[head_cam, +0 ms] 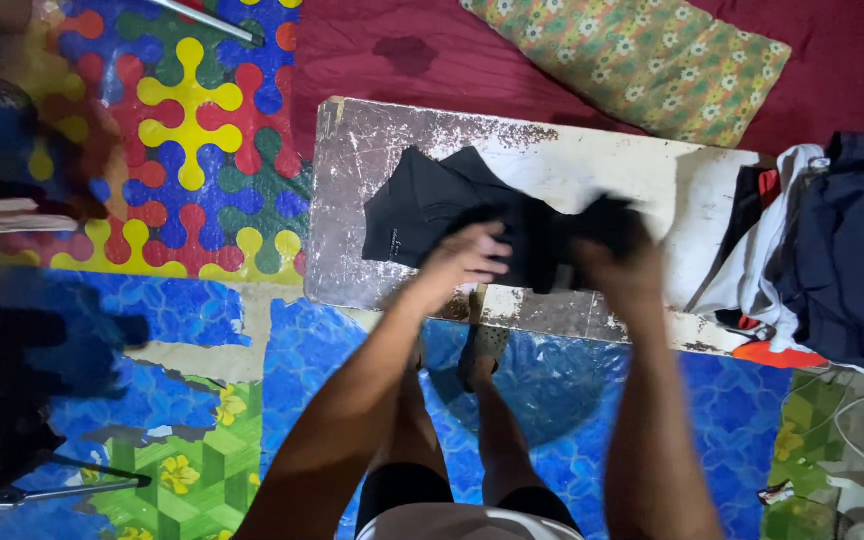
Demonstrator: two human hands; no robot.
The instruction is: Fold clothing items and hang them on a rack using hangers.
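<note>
A black garment (422, 205) lies crumpled on a worn white board (602, 170) in front of me. My left hand (467, 258) rests on the garment's near edge with its fingers spread over the cloth. My right hand (617, 262) grips a bunched fold of the same black garment and lifts it slightly; the hand is blurred.
A pile of clothes (832, 270) in dark blue, white and orange sits at the board's right end. A floral pillow (642, 60) lies on a red mat (392, 50) behind. Colourful puzzle floor mats (192, 130) cover the left. My legs stand below the board.
</note>
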